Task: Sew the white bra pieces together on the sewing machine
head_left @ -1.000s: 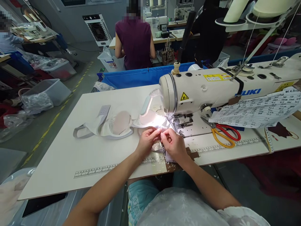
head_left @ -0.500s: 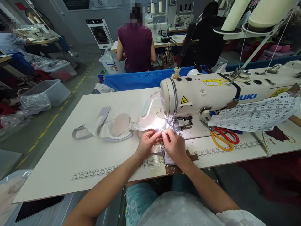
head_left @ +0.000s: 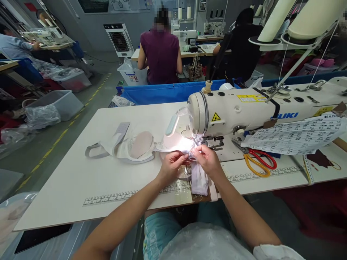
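Note:
A pale bra [head_left: 141, 145] lies stretched across the table, its far cup and band to the left and its near end under the lit needle area of the sewing machine [head_left: 230, 112]. My left hand [head_left: 172, 167] pinches the bra's lower edge just in front of the needle. Close beside it, my right hand [head_left: 208, 161] has thumb and fingers closed on the edge of the same bra, by a thin pale loop. A pale lilac-white fabric end [head_left: 200, 178] hangs toward me below my right hand. The fingertips partly hide the fabric.
Red-and-yellow scissors [head_left: 257, 162] lie right of the needle plate. A handwritten sheet [head_left: 300, 131] hangs on the machine. Ruler tape [head_left: 114, 198] runs along the table's front edge. Thread cones [head_left: 276, 21] stand above. People sit at machines behind a blue cloth [head_left: 162, 94].
My right hand has moved slightly right and away from my left, which stays near the needle. More of the hanging fabric end now shows below. The view has shifted a little.

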### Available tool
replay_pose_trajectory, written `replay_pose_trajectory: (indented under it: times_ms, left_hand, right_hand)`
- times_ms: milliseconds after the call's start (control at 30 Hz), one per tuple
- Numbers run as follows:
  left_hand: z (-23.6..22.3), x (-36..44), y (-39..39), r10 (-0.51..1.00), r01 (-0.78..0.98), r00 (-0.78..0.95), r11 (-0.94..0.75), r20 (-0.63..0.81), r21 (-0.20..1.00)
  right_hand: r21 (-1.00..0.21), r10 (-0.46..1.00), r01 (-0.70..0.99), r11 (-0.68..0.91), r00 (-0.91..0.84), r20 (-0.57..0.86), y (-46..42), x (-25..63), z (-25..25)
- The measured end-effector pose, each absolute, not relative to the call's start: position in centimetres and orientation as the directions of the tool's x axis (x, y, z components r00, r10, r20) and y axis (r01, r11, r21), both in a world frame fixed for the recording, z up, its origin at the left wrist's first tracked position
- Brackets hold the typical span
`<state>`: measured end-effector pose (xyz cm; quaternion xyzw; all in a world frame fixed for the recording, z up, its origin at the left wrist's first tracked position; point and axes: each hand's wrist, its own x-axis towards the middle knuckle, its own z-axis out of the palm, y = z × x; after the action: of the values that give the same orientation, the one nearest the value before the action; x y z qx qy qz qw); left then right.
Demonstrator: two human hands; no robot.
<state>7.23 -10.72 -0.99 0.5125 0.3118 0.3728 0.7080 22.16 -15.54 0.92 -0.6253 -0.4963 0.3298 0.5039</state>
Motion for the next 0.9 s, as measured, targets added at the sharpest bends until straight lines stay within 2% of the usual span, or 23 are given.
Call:
replay_pose_trajectory:
  times_ms: [100, 200, 300, 433, 500, 633, 700, 833, 900]
  left_hand:
    - [-0.9, 7.2, -10.8, 0.850, -0.183, 0.526, 0.159, -0.040, 0.970]
    - [-0.7, 7.2, -11.0, 0.858, -0.147, 0.513, 0.114, -0.023, 0.983]
    - [-0.6, 7.3, -11.0, 0.846, -0.153, 0.531, 0.142, -0.039, 0.978]
    - [-0.4, 7.4, -10.7, 0.807, -0.201, 0.580, 0.274, -0.111, 0.940]
    - [-0.2, 7.3, -10.7, 0.797, -0.210, 0.590, 0.304, -0.128, 0.929]
    - [0.2, 7.1, -10.7, 0.800, -0.209, 0.588, 0.297, -0.123, 0.932]
    - [0.4, 7.1, -10.7, 0.801, -0.208, 0.586, 0.293, -0.120, 0.933]
    - [0.4, 7.1, -10.8, 0.805, -0.204, 0.580, 0.293, -0.125, 0.934]
    - [0.3, 7.2, -10.8, 0.799, -0.207, 0.588, 0.300, -0.127, 0.931]
  right_hand:
    - [-0.995, 0.965, 0.100, -0.017, 0.260, 0.010, -15.2, 22.1, 0.8]
    - [-0.999, 0.966, 0.029, -0.027, 0.258, -0.019, -15.2, 21.9, 0.7]
    - [-1.000, 0.957, 0.031, 0.003, 0.290, 0.012, -15.4, 21.8, 0.6]
    - [-0.981, 0.857, 0.130, 0.145, 0.479, 0.190, -16.0, 21.4, 0.6]
    - [-0.981, 0.839, 0.122, 0.153, 0.509, 0.194, -16.3, 21.3, 0.7]
    - [-0.999, 0.908, -0.027, 0.039, 0.419, 0.024, -16.5, 21.0, 0.7]
    - [-0.998, 0.930, -0.068, 0.013, 0.367, -0.013, -16.5, 20.9, 0.6]
    - [-0.993, 0.950, -0.117, 0.019, 0.313, -0.019, -16.3, 20.7, 0.3]
    - [-0.995, 0.939, -0.059, 0.081, 0.338, 0.057, -16.3, 20.7, 0.3]
